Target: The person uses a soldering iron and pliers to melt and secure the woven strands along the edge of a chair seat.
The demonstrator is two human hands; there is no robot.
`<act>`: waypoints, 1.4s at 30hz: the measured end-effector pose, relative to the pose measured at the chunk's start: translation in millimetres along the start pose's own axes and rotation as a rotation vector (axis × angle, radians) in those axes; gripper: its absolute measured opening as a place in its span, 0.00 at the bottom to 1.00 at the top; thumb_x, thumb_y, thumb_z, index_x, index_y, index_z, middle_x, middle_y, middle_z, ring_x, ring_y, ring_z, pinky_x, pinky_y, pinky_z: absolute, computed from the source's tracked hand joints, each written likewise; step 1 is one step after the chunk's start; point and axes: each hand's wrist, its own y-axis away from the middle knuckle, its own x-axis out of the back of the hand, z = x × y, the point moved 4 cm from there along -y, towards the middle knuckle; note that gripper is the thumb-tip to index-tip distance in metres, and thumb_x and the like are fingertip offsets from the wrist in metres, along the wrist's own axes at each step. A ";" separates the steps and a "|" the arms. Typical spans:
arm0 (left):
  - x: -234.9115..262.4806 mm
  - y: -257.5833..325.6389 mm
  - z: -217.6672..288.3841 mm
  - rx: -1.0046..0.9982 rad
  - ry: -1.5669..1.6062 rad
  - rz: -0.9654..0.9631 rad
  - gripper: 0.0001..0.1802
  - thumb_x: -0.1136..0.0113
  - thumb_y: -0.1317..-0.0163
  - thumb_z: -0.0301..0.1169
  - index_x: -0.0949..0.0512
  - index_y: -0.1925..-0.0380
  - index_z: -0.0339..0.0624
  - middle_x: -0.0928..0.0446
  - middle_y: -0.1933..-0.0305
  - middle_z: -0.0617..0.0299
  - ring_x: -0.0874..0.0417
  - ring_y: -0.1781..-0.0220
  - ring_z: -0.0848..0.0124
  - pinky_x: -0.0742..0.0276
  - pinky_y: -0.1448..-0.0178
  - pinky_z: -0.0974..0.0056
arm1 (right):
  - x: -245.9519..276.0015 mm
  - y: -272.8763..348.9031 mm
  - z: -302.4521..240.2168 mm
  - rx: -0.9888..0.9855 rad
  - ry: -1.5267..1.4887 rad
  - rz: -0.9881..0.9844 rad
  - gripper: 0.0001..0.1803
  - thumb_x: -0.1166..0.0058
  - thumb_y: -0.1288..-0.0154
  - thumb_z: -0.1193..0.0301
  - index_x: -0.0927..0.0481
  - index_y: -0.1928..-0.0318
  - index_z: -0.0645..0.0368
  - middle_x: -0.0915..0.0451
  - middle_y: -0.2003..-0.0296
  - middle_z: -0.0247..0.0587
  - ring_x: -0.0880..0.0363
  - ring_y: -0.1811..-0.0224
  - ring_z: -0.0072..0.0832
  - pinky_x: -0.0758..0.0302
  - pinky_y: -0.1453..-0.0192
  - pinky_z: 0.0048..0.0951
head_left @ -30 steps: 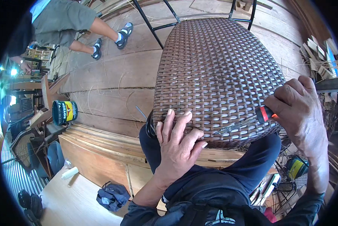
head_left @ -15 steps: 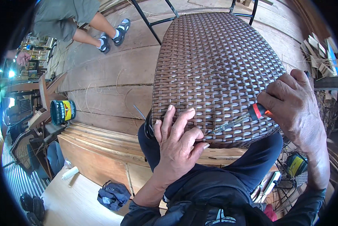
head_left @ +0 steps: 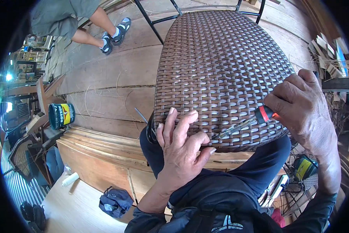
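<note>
A brown woven wicker seat panel [head_left: 217, 70] rests over my lap, its rounded near edge toward me. My left hand [head_left: 184, 149] lies on the near left edge of the weave, its fingers spread and the thumb out over the rim. In my right hand [head_left: 301, 106], closed round its grip, is a screwdriver [head_left: 262, 114] with a red and black handle. Its metal shaft slants down to the left. The tip meets the weave close to my left index finger and thumb; whether it sits under a strand I cannot tell.
Black metal legs [head_left: 153, 23] extend beyond the panel. Another person's sandalled feet [head_left: 120, 31] stand on the plank floor at far left. A dark bucket [head_left: 61, 115] stands left, near stacked boards [head_left: 104, 141]. A dark cloth bag [head_left: 116, 202] lies at lower left. Wood scraps [head_left: 326, 50] are piled right.
The panel and surroundings sit slightly farther left in view. The other person's hand at the far left has gone out of sight. Both my hands keep nearly the same pose.
</note>
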 end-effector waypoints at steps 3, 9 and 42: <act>0.2 1.1 -1.1 -0.006 -0.004 -0.001 0.18 0.23 0.60 0.33 0.23 0.69 0.51 0.39 0.32 0.56 0.48 0.25 0.47 0.59 0.28 0.41 | 0.8 -0.6 -1.7 0.003 0.007 0.000 0.19 0.34 0.63 0.72 0.16 0.63 0.55 0.23 0.68 0.33 0.24 0.62 0.29 0.35 0.51 0.39; -2.4 2.0 -1.9 -0.025 -0.003 0.011 0.17 0.23 0.59 0.33 0.22 0.70 0.51 0.40 0.32 0.55 0.50 0.25 0.47 0.58 0.28 0.41 | -2.4 3.5 -2.9 0.003 0.022 0.019 0.20 0.33 0.65 0.71 0.17 0.64 0.55 0.24 0.68 0.33 0.24 0.61 0.29 0.34 0.52 0.38; -16.0 25.9 -19.2 -0.165 -0.016 0.190 0.28 0.34 0.42 0.44 0.26 0.43 0.50 0.34 0.33 0.55 0.44 0.26 0.47 0.65 0.24 0.44 | 27.8 43.2 35.7 -0.328 -0.059 0.119 0.21 0.34 0.56 0.78 0.18 0.57 0.61 0.20 0.61 0.36 0.22 0.58 0.30 0.28 0.49 0.34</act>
